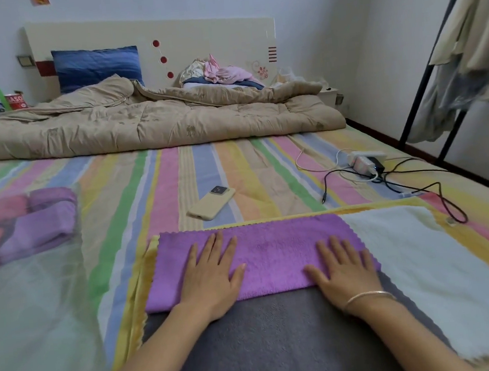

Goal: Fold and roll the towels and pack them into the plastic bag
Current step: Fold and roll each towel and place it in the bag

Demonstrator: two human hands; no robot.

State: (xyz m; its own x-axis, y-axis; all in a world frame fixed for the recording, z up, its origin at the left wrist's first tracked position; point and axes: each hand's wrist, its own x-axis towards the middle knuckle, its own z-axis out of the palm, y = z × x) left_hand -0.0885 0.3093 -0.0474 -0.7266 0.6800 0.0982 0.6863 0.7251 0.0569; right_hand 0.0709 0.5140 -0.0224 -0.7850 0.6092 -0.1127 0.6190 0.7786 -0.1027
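Smoothing looks to be the step in hand. The purple towel point(272, 251) lies folded into a long band across the bed point(162, 177). It sits on top of a grey towel point(274, 336) that spreads toward the person. A white towel point(420, 252) lies just beside it on the right, and a yellow edge point(145, 282) shows under its left end. The left hand point(212, 274) and the right hand point(348, 268) both rest on the band, palms down. The fingers are straight and spread, gripping nothing.

To do this well, I judge the palms should slide outward from the middle toward the two short ends, pushing out air and wrinkles. The near folded edge is worth checking so the layers line up; the zigzag far edge looks even.

For the roll, one short end should be turned over tightly first. Pressure should go on the purple cloth alone, since the grey towel underneath could drag along and bunch.

A firm, even roll will matter. The plastic bag point(39, 292) at the left of the bed holds rolled purple and pink towels point(42, 220) side by side at its far end, and a loose roll would take more room. The phone point(212, 203) and the cables point(384, 179) lie farther up the bed, well apart from the work.
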